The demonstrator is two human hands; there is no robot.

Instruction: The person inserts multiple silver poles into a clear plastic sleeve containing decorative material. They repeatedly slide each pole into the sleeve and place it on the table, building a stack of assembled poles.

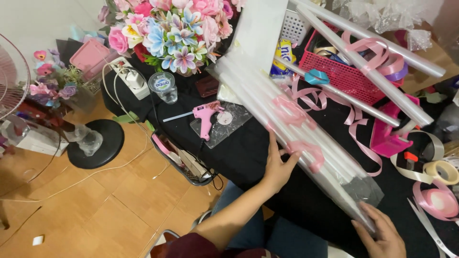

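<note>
A long bundle of clear plastic sleeves [267, 95] with pink ribbon bows inside lies slanted across the black table [248, 153]. My left hand [278, 167] presses flat against its near side, fingers spread, next to a pink bow [308, 153]. At the lower right, my right hand [382, 234] rests fingers apart at the bundle's bottom end; whether it grips the plastic is unclear. A pink glue gun [206, 117] sits on a clear board to the left of the bundle.
A bouquet of artificial flowers [172, 31] stands at the back. Clear rolled tubes [368, 57] cross a pink basket [344, 71]. Ribbon rolls and tape [440, 191] lie at right. A power strip [131, 76], water cup [164, 86] and fan base [95, 143] sit left.
</note>
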